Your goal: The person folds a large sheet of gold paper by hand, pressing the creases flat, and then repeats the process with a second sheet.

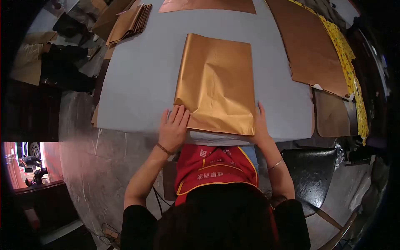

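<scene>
A folded golden-brown sheet or bag [216, 83], creased and with a seam down its middle, lies on the pale-covered table near its front edge. My left hand [174, 125] rests at its lower left corner, fingers stretched out flat and the fingertips touching the golden material. Along the lower right side is my right hand [261, 127], seen edge-on with one finger extended upward beside the material. Part of the right hand's fingers is hidden from this angle.
Folded brown pieces [132, 25] are stacked at the table's back left. A large brown sheet [310, 46] lies at the right by a yellow patterned strip [339, 46]. Another brown sheet [208, 5] is at the far edge. A black chair [308, 173] stands at the right.
</scene>
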A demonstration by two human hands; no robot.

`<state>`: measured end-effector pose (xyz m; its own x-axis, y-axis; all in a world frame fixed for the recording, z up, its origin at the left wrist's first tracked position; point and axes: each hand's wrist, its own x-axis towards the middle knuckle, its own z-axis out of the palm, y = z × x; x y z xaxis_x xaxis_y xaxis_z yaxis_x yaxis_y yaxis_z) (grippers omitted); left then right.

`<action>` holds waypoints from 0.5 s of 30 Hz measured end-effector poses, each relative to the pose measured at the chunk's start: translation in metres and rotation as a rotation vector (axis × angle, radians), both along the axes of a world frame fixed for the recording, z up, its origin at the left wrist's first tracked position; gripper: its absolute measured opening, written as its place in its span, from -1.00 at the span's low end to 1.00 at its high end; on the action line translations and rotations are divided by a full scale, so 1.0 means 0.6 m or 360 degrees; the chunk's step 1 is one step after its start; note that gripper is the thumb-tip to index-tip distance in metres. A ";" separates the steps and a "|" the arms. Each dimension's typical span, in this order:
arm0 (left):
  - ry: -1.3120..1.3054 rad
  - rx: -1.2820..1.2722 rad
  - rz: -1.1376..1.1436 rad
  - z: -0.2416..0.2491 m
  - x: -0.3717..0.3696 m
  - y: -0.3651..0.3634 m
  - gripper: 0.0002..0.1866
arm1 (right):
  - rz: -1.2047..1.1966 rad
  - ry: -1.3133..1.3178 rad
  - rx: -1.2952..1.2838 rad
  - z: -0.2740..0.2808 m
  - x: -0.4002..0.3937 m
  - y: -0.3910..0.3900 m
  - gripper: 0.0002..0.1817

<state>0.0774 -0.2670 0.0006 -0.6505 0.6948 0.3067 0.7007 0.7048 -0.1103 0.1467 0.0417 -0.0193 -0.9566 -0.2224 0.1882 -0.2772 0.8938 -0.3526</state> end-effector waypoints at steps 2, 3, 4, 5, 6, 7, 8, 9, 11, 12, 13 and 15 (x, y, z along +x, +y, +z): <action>0.0022 0.0016 -0.0020 0.008 0.001 0.003 -0.59 | 0.0046 0.0094 -0.0018 -0.008 -0.001 0.007 -0.51; 0.0020 0.0017 -0.0037 0.009 0.000 0.007 -0.59 | 0.0033 0.0095 0.0012 -0.011 -0.002 0.005 -0.50; 0.0062 0.0029 -0.0044 0.010 -0.001 0.009 -0.58 | 0.0022 0.0096 0.0041 -0.013 -0.002 0.003 -0.49; 0.0103 0.0041 -0.0049 0.011 -0.002 0.013 -0.57 | 0.0047 0.0078 0.0046 -0.010 -0.001 0.004 -0.50; 0.0101 0.0041 -0.0059 0.017 -0.001 0.018 -0.57 | 0.0037 0.0077 0.0046 -0.016 -0.001 0.006 -0.50; 0.0100 0.0034 -0.0099 0.025 0.001 0.026 -0.57 | 0.0028 0.0098 0.0026 -0.027 0.000 0.008 -0.50; 0.0099 0.0026 -0.0137 0.030 0.001 0.030 -0.56 | 0.0022 0.0121 0.0006 -0.033 0.000 0.010 -0.51; 0.0099 0.0025 -0.0138 0.029 0.000 0.030 -0.56 | -0.0003 -0.0034 -0.0076 -0.020 0.001 0.003 -0.51; 0.0109 -0.0118 -0.0191 0.023 -0.004 0.028 -0.58 | 0.0004 -0.0020 -0.0044 -0.005 0.001 0.004 -0.51; 0.0089 -0.0193 -0.0143 0.019 -0.008 0.024 -0.60 | 0.0007 -0.0004 -0.0014 -0.002 -0.001 0.004 -0.50; 0.0091 -0.0196 -0.0148 0.018 -0.010 0.019 -0.60 | -0.0003 0.0066 0.0082 -0.001 0.000 0.000 -0.48; 0.0203 -0.0169 -0.0064 0.018 -0.009 0.012 -0.62 | -0.0005 0.0029 0.0075 0.008 0.000 0.000 -0.47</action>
<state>0.0720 -0.2600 0.0111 -0.5819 0.7525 0.3084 0.7038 0.6560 -0.2726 0.1470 0.0415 -0.0145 -0.9539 -0.2283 0.1947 -0.2801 0.9102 -0.3050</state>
